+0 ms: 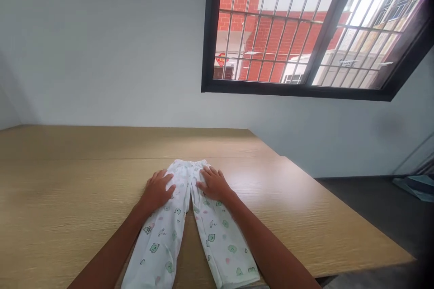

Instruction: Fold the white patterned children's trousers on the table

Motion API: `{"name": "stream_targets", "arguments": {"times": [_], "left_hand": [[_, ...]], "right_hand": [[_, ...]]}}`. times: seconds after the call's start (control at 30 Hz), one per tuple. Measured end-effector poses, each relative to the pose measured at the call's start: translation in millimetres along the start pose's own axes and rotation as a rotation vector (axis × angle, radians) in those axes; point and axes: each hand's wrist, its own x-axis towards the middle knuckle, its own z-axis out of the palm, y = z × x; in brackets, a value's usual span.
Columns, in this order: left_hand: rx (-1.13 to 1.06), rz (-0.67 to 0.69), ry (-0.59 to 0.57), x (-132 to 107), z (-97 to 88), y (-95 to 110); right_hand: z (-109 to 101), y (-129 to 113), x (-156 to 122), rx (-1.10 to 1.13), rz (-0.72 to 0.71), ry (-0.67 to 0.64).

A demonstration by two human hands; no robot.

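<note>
With left hand (pixel 157 191) and right hand (pixel 214 184) open, fingers (pixel 210 173) spread flat on white green-printed cloth pants (pixel 162 237) on a tan wood table (pixel 84 180), nothing gripped.

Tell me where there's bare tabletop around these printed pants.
Wide bare wood of the table lies left of the left hand, right of the right hand and forearm, and beyond the waistband of the printed white pants. It is crowded below the waistband, under both hands; between the legs only a narrow strip shows.
</note>
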Motion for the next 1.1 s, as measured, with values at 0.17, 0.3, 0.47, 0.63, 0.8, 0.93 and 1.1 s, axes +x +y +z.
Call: {"name": "stream_targets", "arguments": {"times": [0.17, 0.3, 0.47, 0.63, 0.8, 0.93, 1.1], "left_hand": [[-0.009, -0.052, -0.014, 0.0, -7.4, -4.0], [-0.089, -0.031, -0.044, -0.7, -11.7, -5.2], [-0.120, -0.094, -0.097, -2.8, -20.3, 0.5], [-0.147, -0.119, -0.075, -4.2, -29.0, 8.9], [-0.393, 0.178, -0.045, -20.5, -35.5, 46.8], [-0.523, 0.538, -0.217, -44.7, -34.1, 94.7], [-0.431, 0.689, -0.373, -51.7, -24.4, 109.5]], "right_hand": [[-3.6, -4.1, -3.2, 0.004, 0.042, -0.007], [-6.8, -6.3, -6.0, -0.009, 0.078, -0.017], [-11.1, -1.6, -5.7, -0.049, 0.253, -0.001], [-22.4, 2.5, -7.8, -0.104, 0.383, 0.033], [-22.9, 4.5, -8.1, -0.138, 0.384, 0.073], [-14.1, 13.2, -4.0, -0.146, 0.161, 0.170], [-7.7, 22.4, 1.1, -0.101, 0.052, 0.081]]}}
